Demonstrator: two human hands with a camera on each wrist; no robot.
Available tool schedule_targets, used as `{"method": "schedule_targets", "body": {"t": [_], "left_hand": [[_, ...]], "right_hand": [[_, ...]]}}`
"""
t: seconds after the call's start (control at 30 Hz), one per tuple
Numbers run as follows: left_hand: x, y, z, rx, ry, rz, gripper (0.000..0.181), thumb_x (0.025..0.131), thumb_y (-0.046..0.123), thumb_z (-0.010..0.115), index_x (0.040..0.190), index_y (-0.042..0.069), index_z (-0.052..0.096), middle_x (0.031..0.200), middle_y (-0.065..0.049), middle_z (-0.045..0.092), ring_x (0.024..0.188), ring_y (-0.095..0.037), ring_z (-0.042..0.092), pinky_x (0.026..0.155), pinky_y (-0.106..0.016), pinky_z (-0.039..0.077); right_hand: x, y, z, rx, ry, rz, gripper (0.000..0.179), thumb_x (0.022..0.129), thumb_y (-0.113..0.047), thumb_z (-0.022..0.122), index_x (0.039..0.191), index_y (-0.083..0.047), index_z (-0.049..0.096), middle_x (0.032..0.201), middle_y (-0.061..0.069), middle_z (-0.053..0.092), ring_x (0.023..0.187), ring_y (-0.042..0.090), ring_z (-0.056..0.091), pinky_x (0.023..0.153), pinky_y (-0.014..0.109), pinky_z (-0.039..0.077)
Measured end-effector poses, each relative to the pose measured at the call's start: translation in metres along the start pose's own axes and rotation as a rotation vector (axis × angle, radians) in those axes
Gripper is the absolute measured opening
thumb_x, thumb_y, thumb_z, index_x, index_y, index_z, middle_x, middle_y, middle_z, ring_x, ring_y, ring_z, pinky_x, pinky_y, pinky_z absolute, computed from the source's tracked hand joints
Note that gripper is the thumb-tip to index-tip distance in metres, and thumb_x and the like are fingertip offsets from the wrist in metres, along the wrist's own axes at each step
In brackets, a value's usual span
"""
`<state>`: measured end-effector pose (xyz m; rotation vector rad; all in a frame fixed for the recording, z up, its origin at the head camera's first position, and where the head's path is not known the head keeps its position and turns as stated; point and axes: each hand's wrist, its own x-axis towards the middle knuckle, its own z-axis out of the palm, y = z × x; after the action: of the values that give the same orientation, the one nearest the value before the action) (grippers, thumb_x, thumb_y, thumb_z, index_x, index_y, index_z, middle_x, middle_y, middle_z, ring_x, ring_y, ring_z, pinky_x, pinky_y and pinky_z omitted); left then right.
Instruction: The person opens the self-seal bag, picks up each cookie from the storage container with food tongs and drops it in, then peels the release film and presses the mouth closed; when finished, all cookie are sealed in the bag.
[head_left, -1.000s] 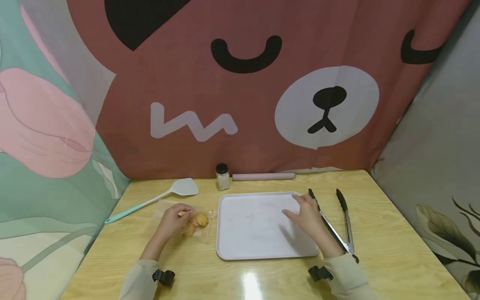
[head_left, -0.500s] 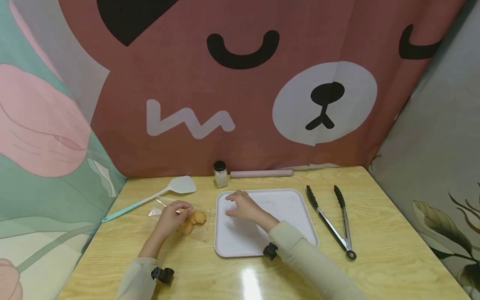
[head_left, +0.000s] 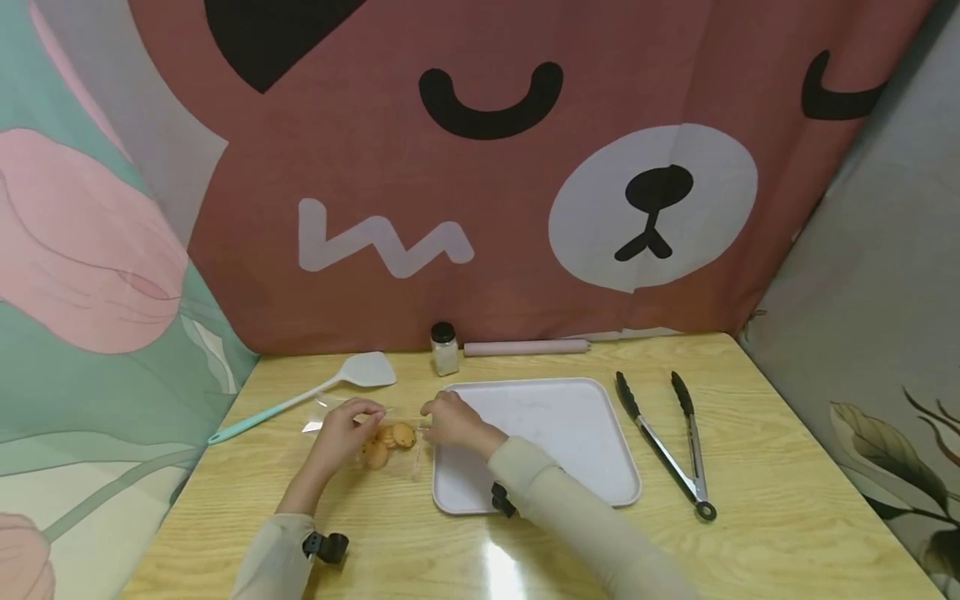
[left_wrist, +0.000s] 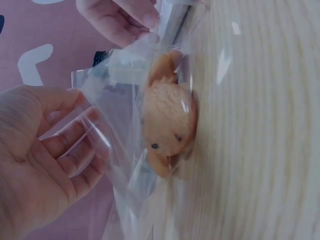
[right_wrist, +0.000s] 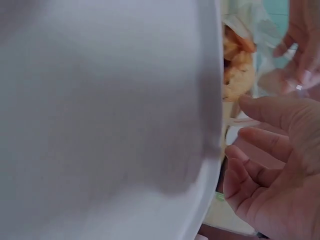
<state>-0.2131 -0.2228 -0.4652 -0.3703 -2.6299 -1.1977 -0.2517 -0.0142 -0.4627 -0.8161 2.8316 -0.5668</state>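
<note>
A clear plastic bag (head_left: 411, 467) with several round golden-brown cookies (head_left: 377, 452) inside lies left of the white tray. My left hand (head_left: 348, 435) pinches the bag's upper film between thumb and fingers, raising it above the cookies, as the left wrist view shows. My right hand (head_left: 453, 422) hovers over the tray's left edge, fingertips right at the bag's right end. In the right wrist view its thumb and index finger stand apart, with the other fingers loosely bent. One cookie (left_wrist: 170, 117) with dark specks shows through the film in the left wrist view.
The white tray (head_left: 555, 442) lies in the middle of the wooden table. To its right are spread tongs (head_left: 663, 450). A spatula (head_left: 300, 398) lies at the back left. Behind the tray are a black-capped jar (head_left: 445, 350) and a pale pink rod (head_left: 525, 347).
My right hand has moved left from the tray's right side to the right end of the bag. My left hand has stayed at the bag, holding its film.
</note>
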Motion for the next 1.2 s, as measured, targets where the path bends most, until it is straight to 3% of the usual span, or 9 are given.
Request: {"method": "schedule_targets", "body": {"t": [0.17,0.33,0.63,0.83,0.93,1.1,1.2], "left_hand": [[-0.002,-0.001,-0.003,-0.005,0.013,0.002,0.007,0.087,0.004,0.067,0.092,0.004,0.072,0.098,-0.009,0.067,0.091,-0.025,0.062,0.067,-0.026,0.052],[-0.003,-0.001,-0.004,-0.006,0.017,-0.003,0.006,0.086,0.003,0.067,0.091,0.002,0.072,0.098,-0.011,0.067,0.090,-0.025,0.061,0.066,-0.024,0.052],[-0.004,0.000,-0.008,-0.002,0.000,0.002,0.009,0.088,0.007,0.066,0.091,0.000,0.071,0.099,-0.012,0.067,0.091,-0.028,0.062,0.066,-0.026,0.052],[0.010,0.005,-0.007,0.059,-0.031,0.001,0.016,0.093,0.014,0.062,0.099,0.001,0.070,0.100,-0.012,0.067,0.093,-0.027,0.061,0.072,-0.037,0.053],[0.022,0.007,-0.004,0.063,-0.070,0.001,0.023,0.096,0.018,0.057,0.108,0.001,0.068,0.106,-0.015,0.066,0.100,-0.031,0.060,0.078,-0.046,0.052],[0.039,0.004,0.002,0.062,-0.202,0.050,0.032,0.100,0.015,0.049,0.124,-0.005,0.058,0.121,-0.022,0.059,0.116,-0.039,0.050,0.095,-0.053,0.041],[0.044,0.001,0.005,0.043,-0.273,0.069,0.033,0.100,0.012,0.047,0.125,-0.008,0.055,0.123,-0.024,0.057,0.119,-0.042,0.046,0.099,-0.055,0.036]], "right_hand": [[0.007,-0.003,0.007,-0.005,0.066,0.004,0.016,0.085,-0.016,0.069,0.099,-0.013,0.075,0.098,0.003,0.067,0.098,0.022,0.057,0.083,0.028,0.047],[0.010,-0.001,0.012,0.055,0.138,-0.009,0.010,0.085,-0.010,0.067,0.082,-0.012,0.077,0.082,-0.002,0.070,0.079,0.012,0.061,0.071,0.023,0.049],[0.011,-0.002,0.015,0.208,0.146,-0.046,0.016,0.086,-0.009,0.062,0.075,-0.011,0.074,0.072,-0.005,0.067,0.059,0.003,0.051,0.056,0.016,0.042],[0.014,-0.004,0.009,0.309,0.143,-0.066,0.015,0.087,-0.007,0.062,0.076,-0.007,0.073,0.072,-0.002,0.066,0.059,0.003,0.048,0.055,0.016,0.041],[0.016,-0.005,0.006,0.333,0.132,-0.079,0.014,0.088,-0.008,0.062,0.078,-0.006,0.072,0.073,-0.001,0.065,0.060,0.003,0.048,0.055,0.016,0.041],[0.017,-0.008,0.003,0.364,0.099,-0.086,0.015,0.091,-0.010,0.060,0.082,-0.006,0.071,0.074,-0.002,0.064,0.060,0.004,0.049,0.055,0.017,0.042],[0.017,-0.009,0.001,0.376,0.089,-0.081,0.015,0.093,-0.010,0.057,0.083,-0.006,0.068,0.072,-0.003,0.060,0.061,0.005,0.048,0.055,0.018,0.041]]}}
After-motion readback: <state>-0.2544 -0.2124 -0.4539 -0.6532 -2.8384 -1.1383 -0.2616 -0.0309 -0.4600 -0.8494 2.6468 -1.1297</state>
